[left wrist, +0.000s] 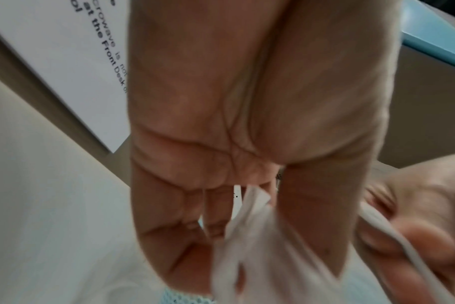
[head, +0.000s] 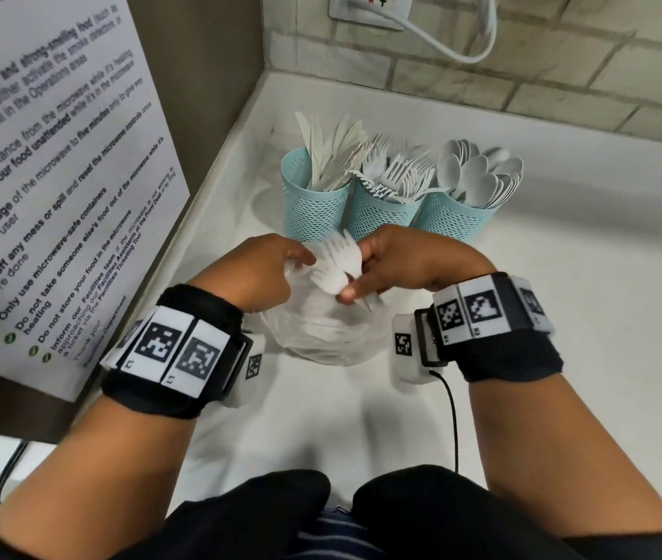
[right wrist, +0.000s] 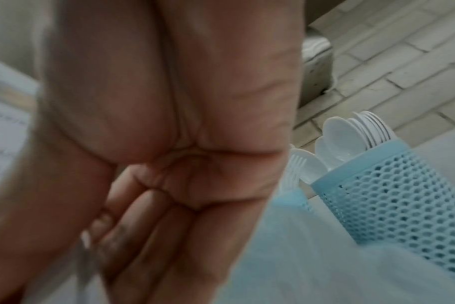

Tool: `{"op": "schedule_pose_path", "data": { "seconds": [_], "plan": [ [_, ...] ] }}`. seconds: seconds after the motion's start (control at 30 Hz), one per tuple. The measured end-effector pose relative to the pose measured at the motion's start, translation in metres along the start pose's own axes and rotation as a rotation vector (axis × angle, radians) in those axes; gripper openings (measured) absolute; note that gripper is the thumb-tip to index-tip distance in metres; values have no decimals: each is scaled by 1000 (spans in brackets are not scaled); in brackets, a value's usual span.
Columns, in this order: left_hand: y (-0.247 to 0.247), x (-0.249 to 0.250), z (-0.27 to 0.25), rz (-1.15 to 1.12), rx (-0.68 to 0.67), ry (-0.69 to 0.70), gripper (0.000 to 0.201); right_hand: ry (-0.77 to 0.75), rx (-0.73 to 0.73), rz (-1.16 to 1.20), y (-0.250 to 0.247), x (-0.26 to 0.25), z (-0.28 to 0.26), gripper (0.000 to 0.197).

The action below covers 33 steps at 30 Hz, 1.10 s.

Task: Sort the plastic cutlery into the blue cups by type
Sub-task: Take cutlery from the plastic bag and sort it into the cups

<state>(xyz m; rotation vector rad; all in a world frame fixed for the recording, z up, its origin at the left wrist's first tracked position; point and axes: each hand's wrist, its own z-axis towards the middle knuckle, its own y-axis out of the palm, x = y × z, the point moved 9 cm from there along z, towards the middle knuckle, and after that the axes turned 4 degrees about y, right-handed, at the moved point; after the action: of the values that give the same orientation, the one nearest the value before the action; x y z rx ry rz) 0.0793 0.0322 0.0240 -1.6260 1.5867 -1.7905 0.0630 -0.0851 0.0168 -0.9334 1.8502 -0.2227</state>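
Note:
Three blue mesh cups stand in a row at the back of the counter: the left cup (head: 313, 208) holds knives, the middle cup (head: 382, 212) forks, the right cup (head: 452, 220) spoons. In front of them my right hand (head: 365, 270) grips a bunch of white forks (head: 335, 264), tines pointing up and left. Under the bunch lies a clear plastic bag (head: 321, 337). My left hand (head: 301, 258) pinches the bag's film (left wrist: 247, 236) between thumb and fingers, right beside the forks. The spoon cup (right wrist: 390, 195) shows past my right palm.
A printed notice (head: 50, 175) leans on the wall at the left. A brick wall with a socket and a white cable (head: 442, 46) runs behind the cups. White counter (head: 584, 297) extends to the right. A black cable (head: 452, 418) hangs from my right wrist.

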Motion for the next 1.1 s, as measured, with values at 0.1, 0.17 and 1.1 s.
{"op": "schedule_pose_path", "data": {
  "seconds": [0.1,0.17,1.1],
  "plan": [
    [0,1,-1,-14,-10,1,57,-104,83,364,-20,-14,-10,14],
    [-8,11,-2,-66,51,49,57,-145,150,504,-31,-19,-12,14],
    [33,30,4,-1044,-171,-4,33,-67,284,722,-22,-17,4,5]
  ]
}}
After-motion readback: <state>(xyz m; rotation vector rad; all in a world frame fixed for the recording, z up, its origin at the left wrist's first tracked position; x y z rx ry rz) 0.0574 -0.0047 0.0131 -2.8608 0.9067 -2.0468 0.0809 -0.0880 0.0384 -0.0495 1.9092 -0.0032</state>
